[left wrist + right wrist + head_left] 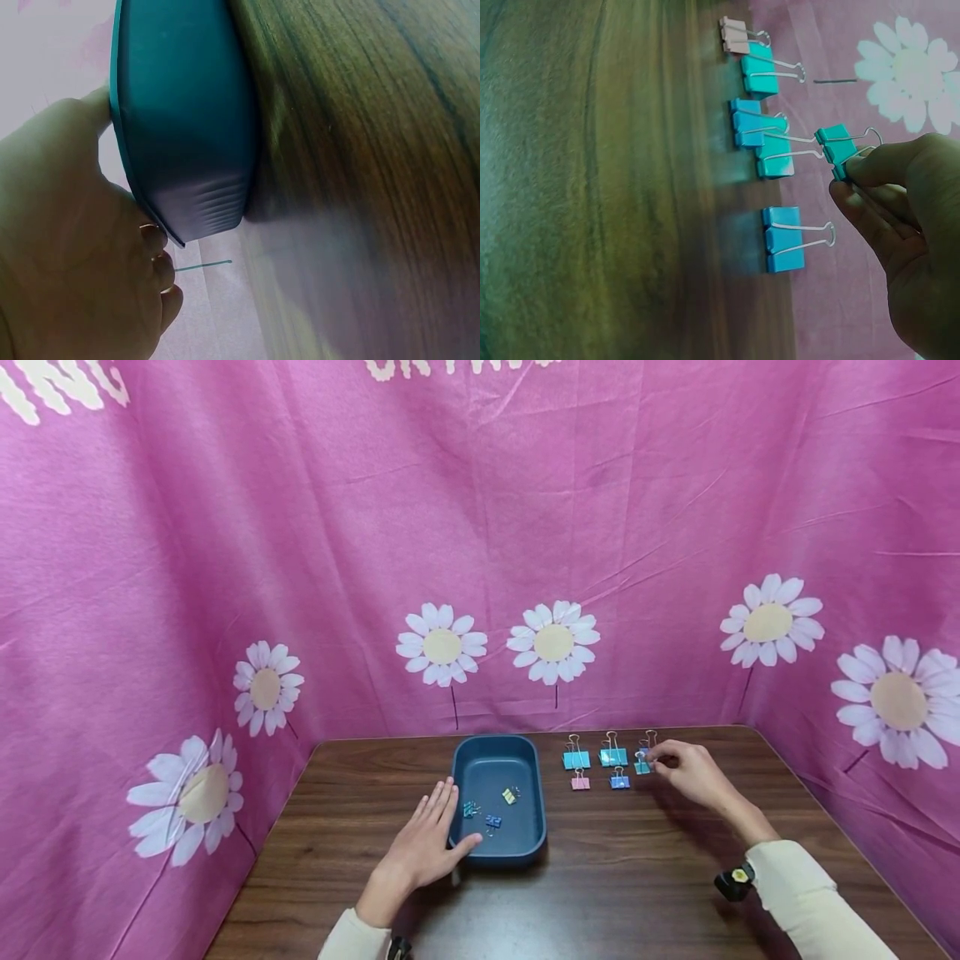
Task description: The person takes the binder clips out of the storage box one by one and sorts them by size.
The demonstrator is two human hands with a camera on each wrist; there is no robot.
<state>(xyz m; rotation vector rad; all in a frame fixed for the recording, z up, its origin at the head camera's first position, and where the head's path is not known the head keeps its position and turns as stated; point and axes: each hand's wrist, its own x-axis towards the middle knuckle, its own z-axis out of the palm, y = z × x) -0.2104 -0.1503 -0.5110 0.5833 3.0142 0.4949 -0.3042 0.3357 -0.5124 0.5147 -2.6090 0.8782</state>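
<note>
My right hand (693, 774) pinches a small teal binder clip (838, 150) between thumb and fingertips, off the table. Just behind it in the head view stands a large blue binder clip (784, 238), partly hidden by the held one. My left hand (423, 842) lies with straight fingers along the left rim of a dark blue tray (542, 802), its thumb over the near corner. Inside the tray lie a yellow binder clip (511, 795), a green binder clip (470, 810) and a blue binder clip (492, 821).
Left of my right hand, two large teal binder clips (576, 759) stand in a back row. Before them are a small pink binder clip (581, 782) and a small blue binder clip (619, 782). A pink flowered curtain (480, 543) borders the wooden table (637, 893).
</note>
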